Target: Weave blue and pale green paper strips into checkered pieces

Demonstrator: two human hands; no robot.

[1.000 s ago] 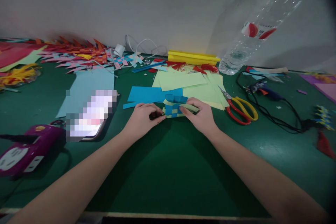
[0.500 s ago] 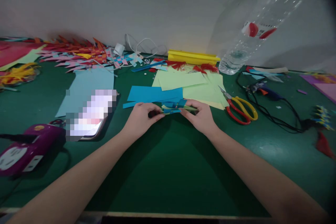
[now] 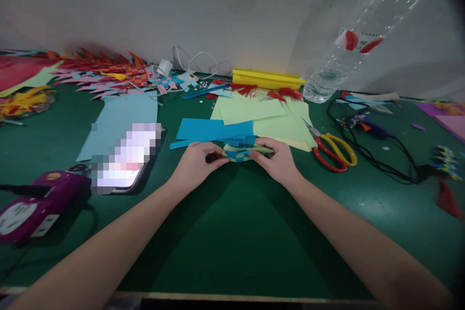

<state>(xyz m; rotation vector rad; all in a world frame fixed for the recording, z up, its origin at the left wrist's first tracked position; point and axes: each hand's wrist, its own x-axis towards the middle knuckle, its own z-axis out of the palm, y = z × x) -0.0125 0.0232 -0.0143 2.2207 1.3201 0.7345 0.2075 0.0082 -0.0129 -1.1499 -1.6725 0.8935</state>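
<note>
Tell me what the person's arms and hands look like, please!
Both arms are bare, with no sleeves in view. The left hand and right hand wear no gloves, and I can't see any watch or bracelet.

Over the middle of the table (image 3: pixel 250 237), a woven paper piece (image 3: pixel 238 146) is sitting between the left hand (image 3: pixel 196 160) and the right hand (image 3: pixel 279 157). A card (image 3: pixel 214 129) is lying just behind it, a pile of paper (image 3: pixel 281 131) behind and rightward. On the left, a phone (image 3: pixel 125 162) is partly covering a paper sheet (image 3: pixel 127 109); left of both, a power socket (image 3: pixel 67 189) is resting nearer the front. Scissors (image 3: pixel 317 134) are lying right of the right hand, tip over the pile's edge. Farther right I am noting a glue gun (image 3: pixel 376 131). By the wall (image 3: pixel 232 14), a bottle (image 3: pixel 358 43) is standing behind the scissors; left of it, folded paper (image 3: pixel 267 78) is lying behind tassels (image 3: pixel 286 94).
</note>
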